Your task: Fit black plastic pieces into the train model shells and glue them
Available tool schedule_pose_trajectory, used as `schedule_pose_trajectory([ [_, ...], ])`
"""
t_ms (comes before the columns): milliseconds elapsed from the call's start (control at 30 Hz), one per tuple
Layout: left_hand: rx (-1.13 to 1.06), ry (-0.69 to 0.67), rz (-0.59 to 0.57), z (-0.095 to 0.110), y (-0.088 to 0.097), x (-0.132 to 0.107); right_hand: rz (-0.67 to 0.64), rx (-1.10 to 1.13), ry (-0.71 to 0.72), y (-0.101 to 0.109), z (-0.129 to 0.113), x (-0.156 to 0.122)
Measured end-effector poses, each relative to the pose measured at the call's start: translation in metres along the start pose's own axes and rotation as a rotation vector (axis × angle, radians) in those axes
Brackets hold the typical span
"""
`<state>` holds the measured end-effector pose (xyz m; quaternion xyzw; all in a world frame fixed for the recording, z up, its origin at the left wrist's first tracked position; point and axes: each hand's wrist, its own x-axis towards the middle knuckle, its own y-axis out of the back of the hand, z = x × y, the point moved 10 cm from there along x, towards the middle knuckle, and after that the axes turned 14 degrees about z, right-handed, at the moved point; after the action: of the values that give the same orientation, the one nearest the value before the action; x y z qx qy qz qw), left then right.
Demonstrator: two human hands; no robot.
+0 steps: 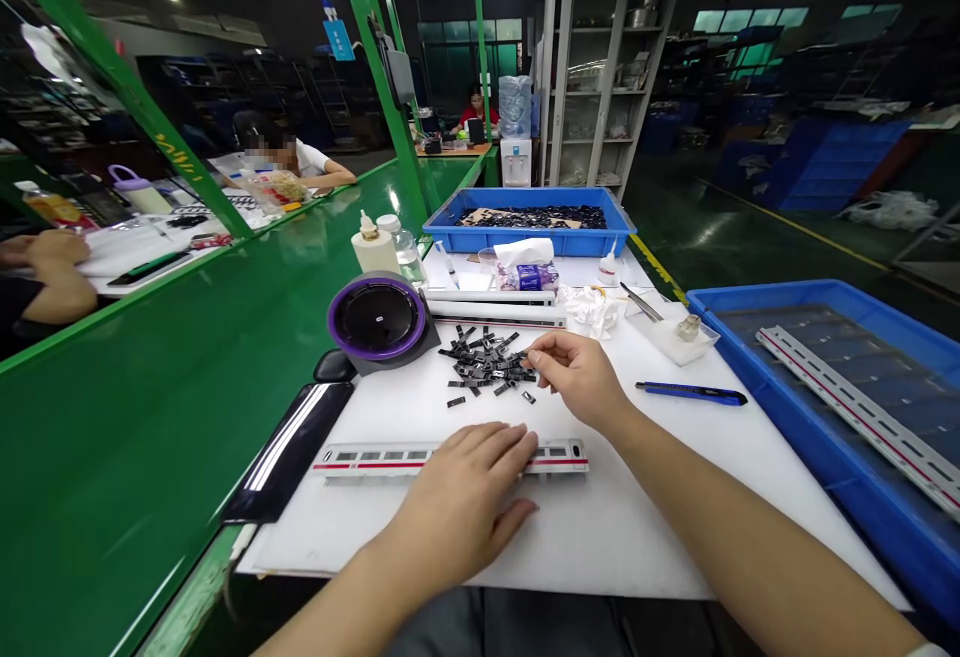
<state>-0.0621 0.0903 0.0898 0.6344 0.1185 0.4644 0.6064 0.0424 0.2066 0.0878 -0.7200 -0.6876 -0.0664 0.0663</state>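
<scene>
I judge that I am at the step of picking out one of the small black flat rectangular pieces (pixel 489 371) heaped on the white sheet-covered tabletop (pixel 600 549). My right hand (pixel 577 377) is at the right edge of that heap, thumb and forefinger brought close together; I cannot tell whether a piece is already pinched between them. My left hand (pixel 472 492) lies palm down, fingers stretched side by side and thumb apart, over the long white train-carriage shell with a red stripe and dark windows (pixel 375 456), which lies crosswise in front of me, nearer than the heap. As I see it, the next move calls for a light fingertip grip that lifts a single piece clear of its neighbours, while my left hand steadies the shell. My right forearm slants in from the lower right, my left from the lower left.
</scene>
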Motion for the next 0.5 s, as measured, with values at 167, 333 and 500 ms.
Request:
schedule_pose_trajectory([
  [167,0.157,-0.005,0.011,-0.015,-0.001,-0.014,-0.086,-0.045,0.156,-0.003,-0.027,-0.012],
  [333,0.321,0.163,0.047,-0.055,0.023,-0.03,-0.37,-0.389,0.726,-0.036,-0.06,-0.057],
  [500,0.348,0.35,-0.026,-0.074,0.026,-0.046,-0.453,-0.633,0.899,-0.056,-0.033,-0.071],
])
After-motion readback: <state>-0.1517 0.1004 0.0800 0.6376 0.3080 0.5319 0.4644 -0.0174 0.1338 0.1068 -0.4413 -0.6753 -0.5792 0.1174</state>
